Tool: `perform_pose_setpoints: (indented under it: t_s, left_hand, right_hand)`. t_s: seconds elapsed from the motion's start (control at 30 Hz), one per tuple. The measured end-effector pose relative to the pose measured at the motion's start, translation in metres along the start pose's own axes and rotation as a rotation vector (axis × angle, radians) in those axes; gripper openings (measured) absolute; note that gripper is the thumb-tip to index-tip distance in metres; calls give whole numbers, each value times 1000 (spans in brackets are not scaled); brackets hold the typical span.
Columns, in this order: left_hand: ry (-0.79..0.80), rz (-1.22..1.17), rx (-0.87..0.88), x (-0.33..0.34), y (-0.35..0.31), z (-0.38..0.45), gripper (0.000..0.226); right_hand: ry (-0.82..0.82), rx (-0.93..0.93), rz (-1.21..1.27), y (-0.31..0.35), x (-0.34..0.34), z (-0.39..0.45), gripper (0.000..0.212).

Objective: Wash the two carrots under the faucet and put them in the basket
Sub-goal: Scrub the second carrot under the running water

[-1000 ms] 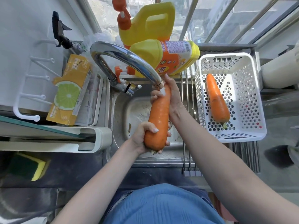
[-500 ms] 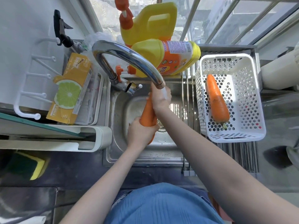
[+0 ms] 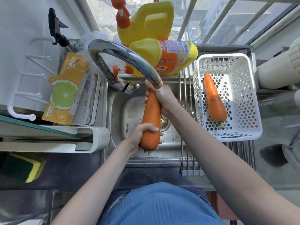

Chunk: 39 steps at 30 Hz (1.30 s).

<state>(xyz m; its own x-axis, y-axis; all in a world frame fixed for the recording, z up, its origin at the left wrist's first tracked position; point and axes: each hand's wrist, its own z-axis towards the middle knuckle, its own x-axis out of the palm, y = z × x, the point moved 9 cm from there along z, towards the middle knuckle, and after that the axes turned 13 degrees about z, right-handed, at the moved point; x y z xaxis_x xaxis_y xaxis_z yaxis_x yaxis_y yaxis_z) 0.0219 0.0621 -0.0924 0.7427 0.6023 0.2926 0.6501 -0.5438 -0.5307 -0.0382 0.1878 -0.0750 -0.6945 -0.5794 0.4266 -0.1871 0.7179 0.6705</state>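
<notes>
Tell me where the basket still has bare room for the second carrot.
The basket floor is bare right of the carrot lying in it, up to the right wall, with a narrower strip along the left wall. The carrot in both hands fits best on the right.

Carrot (image 3: 151, 117) under faucet (image 3: 129, 60) now shows more length than half second ago, thick end raised toward camera again. Left hand (image 3: 144, 135) sits lower on thick end, farther from faucet spout. Right hand (image 3: 164, 98) at thin end just below spout, fingers wrapped round it.
</notes>
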Motion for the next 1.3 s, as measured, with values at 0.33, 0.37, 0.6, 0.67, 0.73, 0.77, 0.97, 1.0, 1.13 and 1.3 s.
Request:
perform_pose_setpoints:
  t_s: [0.33,0.37,0.6,0.67,0.73,0.77,0.97,1.0,1.13,1.3]
  left_hand:
    - [715,-341,46,36,1,-15,45]
    - [762,-373,40,38,-1,-17,45]
    - [933,-542,33,50,-12,-21,53]
    - [873,-544,26,45,-11,-16,54]
    - [780,-472,-12,40,-7,-12,55]
    - [708,-402,-30,34,-3,-9,59]
    - [193,45,-90,-8,-1,-5,90]
    - [74,170,-75,-17,-4,-3,85]
    - [-469,818,74,-49,-37,-6,60]
    - [-91,199,26,-16,-27,-4,50]
  right_hand:
    - [295,287,558,-13,32,-18,57]
    - [338,299,627,-12,35,-17,46]
    - [391,274,724,-3,41,-14,25]
    - [252,298,629,-7,29,-9,25]
    - [67,228,557,-8,9,-5,22]
    - [8,184,513,-7,2,-5,22]
    - [-180,98,449,-7,-17,-9,30]
    - [-223,88,418,-8,-22,-8,32]
    - [-418,-29,263,-8,-42,-4,43]
    - [-127,31,207,-17,-13,-17,44]
